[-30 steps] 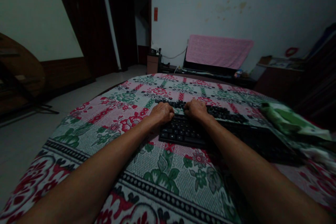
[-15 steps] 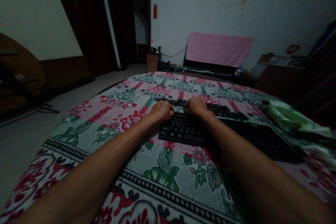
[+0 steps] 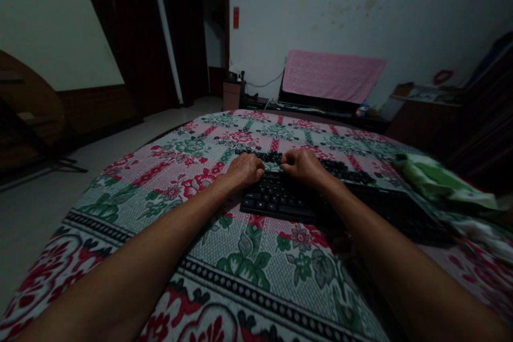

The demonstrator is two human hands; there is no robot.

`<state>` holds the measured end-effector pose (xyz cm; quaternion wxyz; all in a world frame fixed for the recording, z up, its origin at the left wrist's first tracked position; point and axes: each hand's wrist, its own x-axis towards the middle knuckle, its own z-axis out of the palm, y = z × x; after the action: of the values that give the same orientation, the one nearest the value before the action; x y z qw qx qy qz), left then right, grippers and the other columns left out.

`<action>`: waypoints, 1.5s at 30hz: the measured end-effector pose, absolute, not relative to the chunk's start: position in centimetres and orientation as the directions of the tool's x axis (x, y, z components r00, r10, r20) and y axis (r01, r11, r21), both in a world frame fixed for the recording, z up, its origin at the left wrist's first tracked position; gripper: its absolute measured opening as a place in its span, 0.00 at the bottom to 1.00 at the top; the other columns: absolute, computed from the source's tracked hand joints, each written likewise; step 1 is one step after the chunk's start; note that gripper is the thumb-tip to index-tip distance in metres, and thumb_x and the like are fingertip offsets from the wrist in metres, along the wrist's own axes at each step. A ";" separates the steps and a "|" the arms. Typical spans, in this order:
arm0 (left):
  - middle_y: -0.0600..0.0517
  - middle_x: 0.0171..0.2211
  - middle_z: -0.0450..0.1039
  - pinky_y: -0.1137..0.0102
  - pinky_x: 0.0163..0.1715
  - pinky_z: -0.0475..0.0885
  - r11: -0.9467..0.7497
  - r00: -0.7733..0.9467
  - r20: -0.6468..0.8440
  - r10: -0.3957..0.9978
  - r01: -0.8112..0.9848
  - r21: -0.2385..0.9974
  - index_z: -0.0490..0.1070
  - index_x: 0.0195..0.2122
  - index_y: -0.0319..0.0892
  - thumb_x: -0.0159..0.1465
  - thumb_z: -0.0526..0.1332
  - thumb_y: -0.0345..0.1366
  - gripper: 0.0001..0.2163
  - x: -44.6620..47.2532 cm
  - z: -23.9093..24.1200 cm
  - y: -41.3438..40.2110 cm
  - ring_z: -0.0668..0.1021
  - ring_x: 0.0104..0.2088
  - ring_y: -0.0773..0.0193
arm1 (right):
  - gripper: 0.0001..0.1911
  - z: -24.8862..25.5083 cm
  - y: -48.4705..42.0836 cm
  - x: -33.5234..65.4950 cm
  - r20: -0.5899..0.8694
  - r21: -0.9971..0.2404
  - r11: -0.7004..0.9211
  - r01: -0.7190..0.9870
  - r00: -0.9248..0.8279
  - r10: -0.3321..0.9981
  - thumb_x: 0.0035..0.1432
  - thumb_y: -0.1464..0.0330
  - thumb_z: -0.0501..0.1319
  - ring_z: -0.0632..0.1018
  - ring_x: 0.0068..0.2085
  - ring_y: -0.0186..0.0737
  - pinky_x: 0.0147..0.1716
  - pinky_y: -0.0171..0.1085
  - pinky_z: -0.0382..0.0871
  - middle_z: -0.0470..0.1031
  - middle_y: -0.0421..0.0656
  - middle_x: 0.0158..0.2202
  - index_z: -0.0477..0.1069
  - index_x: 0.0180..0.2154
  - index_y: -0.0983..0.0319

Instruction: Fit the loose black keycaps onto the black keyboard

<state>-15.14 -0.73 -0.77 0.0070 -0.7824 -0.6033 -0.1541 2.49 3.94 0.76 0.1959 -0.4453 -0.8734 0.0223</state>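
Note:
A black keyboard (image 3: 276, 203) lies on the flowered tablecloth (image 3: 256, 256), its near rows of keys showing. My left hand (image 3: 245, 170) rests at the keyboard's far left corner, with fingers curled together; whatever they grip is hidden. Over the keyboard's far edge, my right hand (image 3: 301, 165) has thumb and fingertips pinched together, and anything between them is too small to make out. Just beyond both hands runs a strip of small black pieces that look like loose keycaps (image 3: 344, 171). My right forearm covers part of the keyboard.
Crumpled green and white cloth or plastic (image 3: 436, 179) lies on the right side of the table. Near it is a whitish crumpled piece (image 3: 487, 238). A pink towel (image 3: 332, 76) drapes over a dark panel by the wall. A round wooden board (image 3: 28, 101) stands at left.
My right hand has shifted slightly and turned, so its pinched fingertips show more clearly. My left hand stays at the keyboard's corner. The whole view has moved a little.

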 end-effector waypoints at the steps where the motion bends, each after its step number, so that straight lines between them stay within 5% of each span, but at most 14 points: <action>1: 0.51 0.34 0.73 0.72 0.36 0.63 -0.296 0.233 0.285 0.930 0.934 0.201 0.72 0.37 0.47 0.54 0.51 0.39 0.13 -14.9 -0.7 -0.8 0.72 0.37 0.62 | 0.08 0.8 3.5 2.8 0.338 -0.277 0.627 0.728 -0.538 0.773 0.45 0.68 0.55 0.71 0.27 0.33 0.28 0.31 0.60 0.73 0.40 0.25 0.71 0.28 0.62; 5: 0.53 0.33 0.73 0.74 0.32 0.62 -0.444 0.327 0.345 0.880 0.826 0.349 0.72 0.38 0.44 0.55 0.51 0.41 0.14 -13.7 -0.3 -1.4 0.72 0.33 0.66 | 0.09 0.8 1.5 3.7 0.361 -0.523 0.657 0.543 -0.557 0.748 0.47 0.66 0.54 0.71 0.28 0.31 0.28 0.29 0.62 0.72 0.38 0.26 0.70 0.30 0.63; 10: 0.55 0.22 0.69 0.77 0.21 0.57 -0.429 0.379 0.214 0.900 0.691 0.582 0.73 0.32 0.39 0.54 0.51 0.46 0.17 -13.2 0.0 -1.8 0.68 0.22 0.71 | 0.10 -0.2 0.4 4.3 0.346 -0.705 0.573 0.418 -0.502 0.793 0.47 0.67 0.55 0.72 0.31 0.33 0.32 0.31 0.64 0.74 0.40 0.28 0.71 0.31 0.64; 17: 0.57 0.14 0.55 0.76 0.16 0.50 -0.306 0.294 0.135 0.946 0.681 0.665 0.70 0.22 0.36 0.54 0.50 0.49 0.20 -13.2 -0.2 -2.0 0.58 0.17 0.75 | 0.14 -1.1 -0.6 4.5 0.389 -0.657 0.624 0.423 -0.519 0.761 0.47 0.70 0.56 0.73 0.33 0.33 0.34 0.31 0.64 0.74 0.40 0.32 0.70 0.38 0.62; 25: 0.57 0.13 0.53 0.76 0.15 0.49 -0.244 0.282 0.062 0.957 0.675 0.696 0.66 0.17 0.37 0.52 0.52 0.46 0.17 -12.8 0.5 -2.7 0.57 0.15 0.75 | 0.09 -0.2 -2.3 4.2 0.435 -0.506 0.651 0.566 -0.485 0.759 0.46 0.69 0.55 0.72 0.29 0.32 0.29 0.29 0.62 0.74 0.40 0.28 0.70 0.32 0.62; 30: 0.57 0.14 0.58 0.77 0.15 0.51 -0.259 0.350 0.014 0.937 0.664 0.702 0.70 0.21 0.36 0.51 0.54 0.49 0.19 -14.0 0.4 -2.1 0.59 0.16 0.75 | 0.08 -0.3 -2.2 4.4 0.318 -0.536 0.596 0.598 -0.511 0.799 0.44 0.69 0.56 0.69 0.23 0.30 0.22 0.28 0.57 0.71 0.37 0.22 0.70 0.30 0.62; 45: 0.56 0.21 0.70 0.78 0.22 0.59 -0.312 0.432 -0.031 0.901 0.697 0.646 0.74 0.30 0.40 0.49 0.57 0.36 0.10 -14.6 0.3 -2.1 0.68 0.22 0.72 | 0.09 -0.7 -1.8 3.7 0.101 -0.562 0.473 0.678 -0.512 0.853 0.41 0.66 0.58 0.68 0.20 0.29 0.17 0.28 0.55 0.71 0.37 0.20 0.72 0.27 0.62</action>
<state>-14.56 -2.12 0.31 -0.2987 -0.7918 -0.5045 -0.1710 3.74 -1.80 -0.70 0.1877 -0.4572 -0.8375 0.2332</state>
